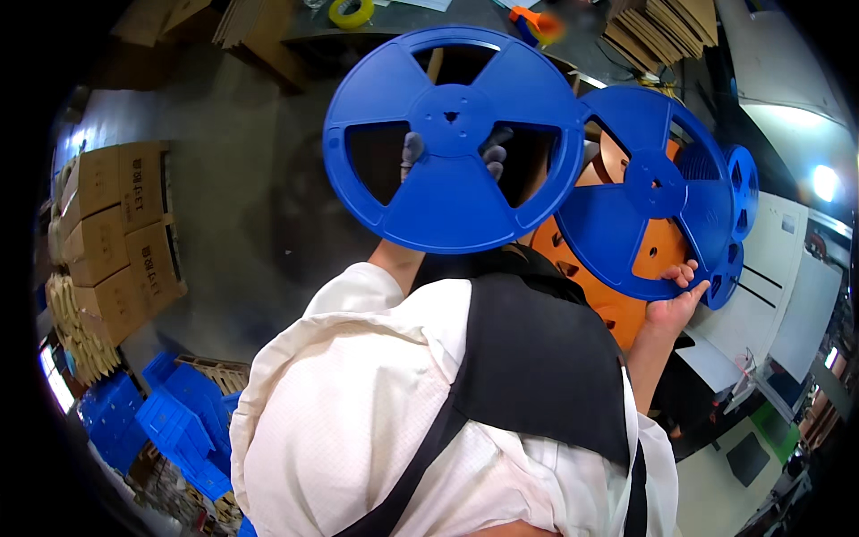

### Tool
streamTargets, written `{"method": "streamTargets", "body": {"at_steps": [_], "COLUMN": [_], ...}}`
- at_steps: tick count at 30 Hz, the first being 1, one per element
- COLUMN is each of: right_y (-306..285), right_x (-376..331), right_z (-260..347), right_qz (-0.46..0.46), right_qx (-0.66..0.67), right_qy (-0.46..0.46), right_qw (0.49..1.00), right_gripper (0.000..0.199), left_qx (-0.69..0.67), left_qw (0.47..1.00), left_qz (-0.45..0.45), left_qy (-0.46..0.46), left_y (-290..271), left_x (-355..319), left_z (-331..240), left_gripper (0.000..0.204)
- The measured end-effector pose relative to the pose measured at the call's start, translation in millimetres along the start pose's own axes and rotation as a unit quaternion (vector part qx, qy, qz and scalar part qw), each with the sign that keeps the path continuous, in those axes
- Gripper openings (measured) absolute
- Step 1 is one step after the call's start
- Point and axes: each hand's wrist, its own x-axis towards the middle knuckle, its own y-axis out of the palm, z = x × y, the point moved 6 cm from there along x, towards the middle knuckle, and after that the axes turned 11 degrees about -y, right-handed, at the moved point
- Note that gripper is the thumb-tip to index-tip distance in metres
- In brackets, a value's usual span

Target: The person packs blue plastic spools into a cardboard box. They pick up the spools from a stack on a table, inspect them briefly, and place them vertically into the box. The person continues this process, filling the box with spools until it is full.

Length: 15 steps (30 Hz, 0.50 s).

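Observation:
A large blue plastic reel (pixel 452 201), with wide cut-outs and a small centre hole, faces up in front of me. My left hand (pixel 412 149) is behind it; grey-gloved fingertips show through two of its cut-outs, gripping it from below. The palm is hidden by the reel. A second blue reel (pixel 658 183) stands to the right, its left rim overlapped by the first. My right hand (pixel 673 300) is closed on its lower right rim, with fingers showing in a cut-out and the thumb at the outer edge.
Orange reel-like parts (pixel 631 309) lie below the right reel. More blue reels (pixel 741 183) stand beyond it. A dark table (pixel 403 20) at the back bears a yellow tape roll (pixel 351 12) and flat cardboard (pixel 658 36). Cartons (pixel 121 233) and blue bins (pixel 183 421) stand left.

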Motion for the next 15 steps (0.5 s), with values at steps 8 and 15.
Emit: {"method": "streamTargets", "body": {"at_steps": [8,15], "right_y": [12,14], "right_x": [-12,-11], "right_z": [-5,-5], "right_qz": [0.047,0.085], "right_qx": [0.009,0.072], "right_qy": [0.0,-0.006], "right_qw": [0.999,0.994], "right_gripper": [0.041,0.044], "left_qx": [0.033,0.059], "left_qw": [0.992,0.988], "left_qz": [-0.112,-0.135], "left_qy": [0.049,0.036], "left_y": [-49,-63], "left_x": [-14,-3], "left_z": [-47,-55], "left_gripper": [0.065,0.065]}}
